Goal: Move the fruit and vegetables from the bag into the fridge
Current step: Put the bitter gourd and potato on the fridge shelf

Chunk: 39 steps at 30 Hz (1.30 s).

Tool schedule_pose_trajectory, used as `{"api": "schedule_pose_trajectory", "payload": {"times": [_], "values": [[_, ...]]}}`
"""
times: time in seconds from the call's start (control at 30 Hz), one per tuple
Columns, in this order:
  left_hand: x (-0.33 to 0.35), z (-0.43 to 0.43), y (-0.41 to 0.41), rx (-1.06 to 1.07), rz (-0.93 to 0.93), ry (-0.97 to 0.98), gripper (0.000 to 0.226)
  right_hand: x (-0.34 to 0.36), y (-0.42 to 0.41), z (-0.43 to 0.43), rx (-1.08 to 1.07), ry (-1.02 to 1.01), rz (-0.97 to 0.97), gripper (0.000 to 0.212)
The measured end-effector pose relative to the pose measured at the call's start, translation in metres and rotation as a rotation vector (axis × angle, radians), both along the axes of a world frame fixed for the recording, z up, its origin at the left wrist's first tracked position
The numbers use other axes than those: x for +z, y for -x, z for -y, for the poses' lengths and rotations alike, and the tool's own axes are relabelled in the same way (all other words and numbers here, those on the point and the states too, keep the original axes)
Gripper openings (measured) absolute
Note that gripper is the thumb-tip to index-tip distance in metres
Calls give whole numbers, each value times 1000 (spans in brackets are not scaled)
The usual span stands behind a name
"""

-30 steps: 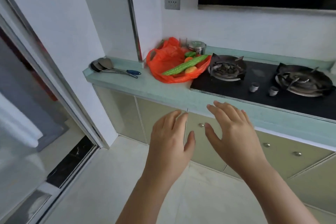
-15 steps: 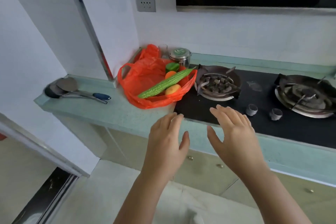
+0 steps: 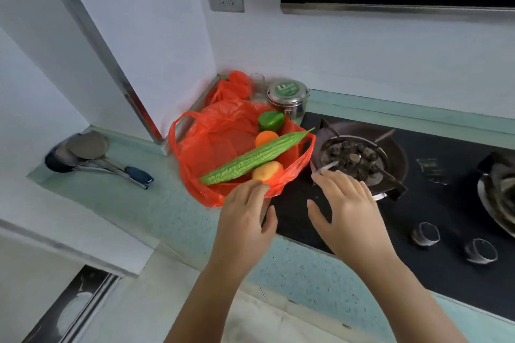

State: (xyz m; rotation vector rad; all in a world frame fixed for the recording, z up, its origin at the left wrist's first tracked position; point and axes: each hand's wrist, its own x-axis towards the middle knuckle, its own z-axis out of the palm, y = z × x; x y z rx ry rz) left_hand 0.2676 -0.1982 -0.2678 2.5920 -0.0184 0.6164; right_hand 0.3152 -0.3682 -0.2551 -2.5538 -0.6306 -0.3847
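The thin orange-red plastic bag [image 3: 217,147] sits on the pale green stone counter [image 3: 133,203], toward its back left corner where the two walls meet. Its right side reaches the left edge of the black glass gas hob [image 3: 434,203]. The bag lies open and low. Across it rests a long green bumpy bitter gourd [image 3: 256,159], whose thin tip sticks out over the rim toward the left burner [image 3: 356,156]. Behind the gourd are a round orange fruit [image 3: 266,138] and a glossy green pepper [image 3: 271,120]. In front of it, near the front rim, is a smooth yellow fruit [image 3: 267,171]. The fridge is not in view.

The left hand [image 3: 245,220] is at the front rim of the bag with straight, spread fingers, just beside the yellow fruit. Whether it touches the plastic I cannot tell, but it holds nothing. The right hand [image 3: 348,211] hovers over the hob, just in front of the burner, fingers also apart and empty.

I judge the gourd firm and rather light, and its ridged skin should give good friction. A hold around the middle would keep it balanced. The round fruits look smooth and may roll, so cupping from above seems safer. The bag film is soft and keeps no shape. If the whole bag is lifted, both handle loops should be taken together, or the gourd may slide out.
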Motion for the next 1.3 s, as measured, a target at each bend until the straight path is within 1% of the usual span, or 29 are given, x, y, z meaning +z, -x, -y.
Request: {"api": "schedule_pose_trajectory", "payload": {"times": [0.17,0.23,0.4,0.57,0.73,0.87,0.97,1.3], "values": [[-18,-30,-54,-37,-8,-7,33,-16,-45,-26,-44,8,2,46],[-26,-46,-79,-56,-22,-15,35,-21,-64,-42,-58,12,-16,43],[-52,-90,-138,-98,-100,-127,41,-28,-110,-88,-98,29,-34,45],[-78,-113,-182,-164,-198,-153,48,-38,-142,-111,-162,46,-53,43],[-99,-113,-201,-235,-271,-97,54,-49,-160,-115,-164,92,-123,46],[-110,-106,-211,-253,-275,-107,55,-55,-174,-112,-159,104,-166,48],[-116,-103,-216,-251,-288,-75,54,-57,-181,-112,-146,101,-183,49],[-121,-103,-215,-220,-227,9,48,-65,-184,-116,-116,83,-206,47]]}}
